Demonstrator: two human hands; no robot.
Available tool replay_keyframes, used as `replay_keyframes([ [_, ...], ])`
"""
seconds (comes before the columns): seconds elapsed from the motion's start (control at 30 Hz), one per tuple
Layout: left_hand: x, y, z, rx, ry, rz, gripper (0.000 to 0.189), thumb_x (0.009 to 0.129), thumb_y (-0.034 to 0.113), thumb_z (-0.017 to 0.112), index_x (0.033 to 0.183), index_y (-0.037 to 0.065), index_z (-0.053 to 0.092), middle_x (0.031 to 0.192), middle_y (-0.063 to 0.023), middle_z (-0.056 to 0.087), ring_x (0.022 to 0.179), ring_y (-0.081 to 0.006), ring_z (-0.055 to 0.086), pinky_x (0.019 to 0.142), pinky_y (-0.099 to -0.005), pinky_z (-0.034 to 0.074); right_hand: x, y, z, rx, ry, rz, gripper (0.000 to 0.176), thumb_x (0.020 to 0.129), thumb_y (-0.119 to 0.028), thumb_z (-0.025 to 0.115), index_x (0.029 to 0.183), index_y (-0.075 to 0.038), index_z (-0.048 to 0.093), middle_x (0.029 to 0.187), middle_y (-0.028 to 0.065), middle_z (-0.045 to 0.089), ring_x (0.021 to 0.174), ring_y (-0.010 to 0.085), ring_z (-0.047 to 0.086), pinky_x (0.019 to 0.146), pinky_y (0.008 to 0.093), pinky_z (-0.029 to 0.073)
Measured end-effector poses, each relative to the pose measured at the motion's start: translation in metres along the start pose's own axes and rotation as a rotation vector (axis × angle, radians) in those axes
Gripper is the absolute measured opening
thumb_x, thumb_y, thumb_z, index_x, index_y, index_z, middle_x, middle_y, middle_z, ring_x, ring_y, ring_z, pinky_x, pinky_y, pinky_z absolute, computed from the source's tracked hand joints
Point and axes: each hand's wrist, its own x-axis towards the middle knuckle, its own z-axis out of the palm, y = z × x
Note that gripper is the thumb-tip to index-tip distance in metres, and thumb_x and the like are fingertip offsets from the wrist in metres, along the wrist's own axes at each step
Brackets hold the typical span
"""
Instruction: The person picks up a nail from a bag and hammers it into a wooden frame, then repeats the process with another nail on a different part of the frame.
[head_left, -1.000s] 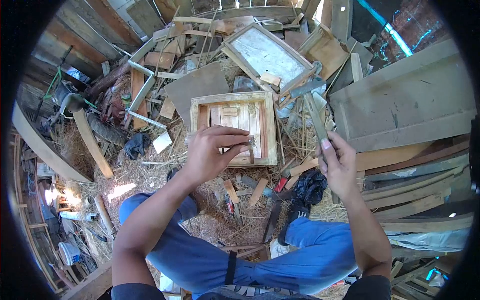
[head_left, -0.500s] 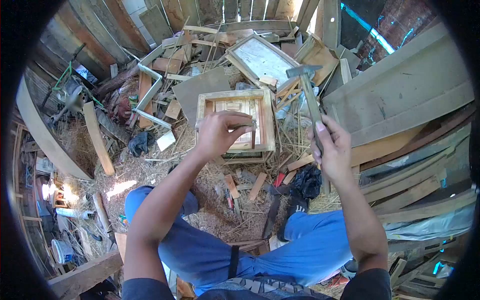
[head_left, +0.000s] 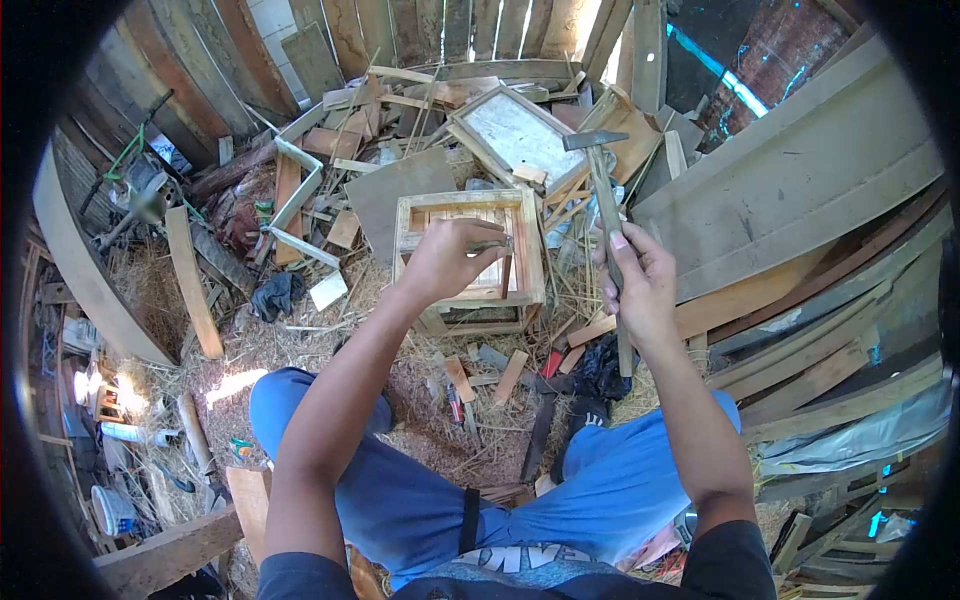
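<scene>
My right hand (head_left: 640, 275) is wrapped around the wooden handle of a hammer (head_left: 606, 185), raised with its metal head up, to the right of a small wooden box frame (head_left: 535, 250). My left hand (head_left: 450, 262) is over that frame, thumb and fingers pinched on a small thin piece with a shiny end. What this piece is cannot be made out. Just below the fingertips a narrow reddish-brown strip (head_left: 505, 278) stands out against the frame's pale wood. Between hammer head and left hand there is a clear gap.
Behind the frame lie a board (head_left: 402, 200), a framed pale panel (head_left: 520, 130) and heaped wood scraps. A large plank (head_left: 790, 185) leans at the right. By my feet are a red-handled tool (head_left: 456, 408), small wood blocks (head_left: 511, 377) and a black plastic bag (head_left: 603, 368).
My right hand and the hammer have shifted a little left and now tilt slightly differently. My left hand keeps its pinch over the frame. The view has moved slightly.
</scene>
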Motion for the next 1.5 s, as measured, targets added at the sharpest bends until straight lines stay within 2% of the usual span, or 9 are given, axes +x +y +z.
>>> replay_keyframes([
  [0.5, -0.002, -0.006, 0.014, -0.045, 0.089, -0.018, 0.022, 0.093, 0.019, 0.081, 0.11, 0.004, 0.082, 0.114, -0.0142, 0.079, 0.102, -0.0285, 0.077, 0.089, -0.0382, 0.059, 0.007, 0.006, 0.001, -0.027, -0.059, 0.053, 0.02, 0.112, -0.015, 0.053, 0.117, -0.001, 0.067, 0.087, 0.001, 0.063, 0.055, 0.0041, 0.047, 0.047, 0.0219, 0.035],
  [0.6, -0.003, -0.005, 0.013, -0.056, 0.088, -0.016, 0.022, 0.093, 0.018, 0.08, 0.11, 0.005, 0.082, 0.114, -0.0141, 0.079, 0.102, -0.0287, 0.077, 0.089, -0.0383, 0.059, 0.009, 0.006, -0.006, -0.13, -0.103, 0.077, 0.024, 0.111, -0.012, 0.054, 0.128, 0.001, 0.066, 0.09, 0.0015, 0.065, 0.063, 0.0062, 0.055, 0.056, 0.0229, 0.043],
  [0.67, -0.003, -0.006, 0.014, -0.065, 0.096, -0.013, 0.021, 0.094, 0.018, 0.08, 0.111, 0.005, 0.082, 0.114, -0.0141, 0.079, 0.102, -0.0288, 0.077, 0.089, -0.0384, 0.059, 0.011, 0.008, -0.011, -0.318, -0.147, -0.06, 0.035, 0.108, -0.007, 0.057, 0.142, -0.002, 0.063, 0.093, 0.0076, 0.071, 0.075, 0.0153, 0.065, 0.071, 0.0294, 0.053],
  [0.7, -0.003, -0.006, 0.013, -0.061, 0.096, -0.003, 0.021, 0.094, 0.018, 0.08, 0.111, 0.005, 0.082, 0.114, -0.0141, 0.079, 0.102, -0.0289, 0.077, 0.089, -0.0386, 0.059, 0.01, 0.004, -0.013, -0.319, -0.149, -0.061, 0.035, 0.108, -0.007, 0.057, 0.142, -0.002, 0.063, 0.093, 0.0076, 0.071, 0.075, 0.0153, 0.065, 0.071, 0.0294, 0.053],
  [0.77, -0.004, -0.007, 0.013, -0.056, 0.098, 0.003, 0.021, 0.094, 0.018, 0.08, 0.111, 0.006, 0.082, 0.114, -0.0141, 0.079, 0.102, -0.029, 0.077, 0.089, -0.0387, 0.059, 0.006, -0.007, -0.017, -0.617, -0.224, -0.311, 0.047, 0.103, -0.001, 0.058, 0.149, -0.007, 0.06, 0.099, 0.0178, 0.074, 0.087, 0.0283, 0.07, 0.085, 0.0361, 0.054],
  [0.87, -0.005, -0.006, 0.013, -0.026, 0.087, -0.004, 0.02, 0.094, 0.016, 0.079, 0.111, 0.006, 0.083, 0.114, -0.014, 0.079, 0.102, -0.0292, 0.077, 0.089, -0.0388, 0.059, 0.003, -0.009, -0.024, -0.738, -0.268, -0.432, 0.053, 0.099, 0.002, 0.059, 0.149, -0.014, 0.061, 0.098, 0.0236, 0.07, 0.088, 0.0376, 0.068, 0.084, 0.0411, 0.054],
  [1.17, -0.005, -0.009, 0.013, -0.018, 0.106, 0.084, 0.02, 0.092, 0.013, 0.08, 0.111, 0.006, 0.082, 0.114, -0.0163, 0.079, 0.1, -0.0319, 0.077, 0.086, -0.0391, 0.059, -0.011, -0.002, -0.028, -0.988, -0.365, -0.312, 0.071, 0.092, 0.003, 0.063, 0.155, -0.027, 0.056, 0.097, 0.0175, 0.065, 0.09, 0.0411, 0.067, 0.08, 0.0511, 0.055],
  [1.27, -0.005, -0.006, 0.009, -0.014, 0.086, 0.087, 0.02, 0.091, 0.011, 0.08, 0.11, 0.006, 0.082, 0.114, -0.0172, 0.079, 0.1, -0.0321, 0.077, 0.086, -0.039, 0.059, -0.012, -0.002, -0.025, -0.972, -0.351, -0.372, 0.072, 0.09, 0.013, 0.055, 0.154, -0.022, 0.058, 0.093, 0.0208, 0.066, 0.081, 0.0365, 0.066, 0.081, 0.0435, 0.055],
  [1.5, -0.005, -0.01, 0.013, -0.02, 0.108, 0.13, 0.018, 0.09, 0.009, 0.079, 0.107, 0.008, 0.084, 0.111, -0.0148, 0.079, 0.097, -0.0318, 0.077, 0.084, -0.039, 0.06, -0.011, -0.002, -0.022, -0.997, -0.337, -0.346, 0.074, 0.089, 0.014, 0.053, 0.154, -0.022, 0.058, 0.093, 0.0218, 0.065, 0.085, 0.0373, 0.068, 0.082, 0.0442, 0.055],
])
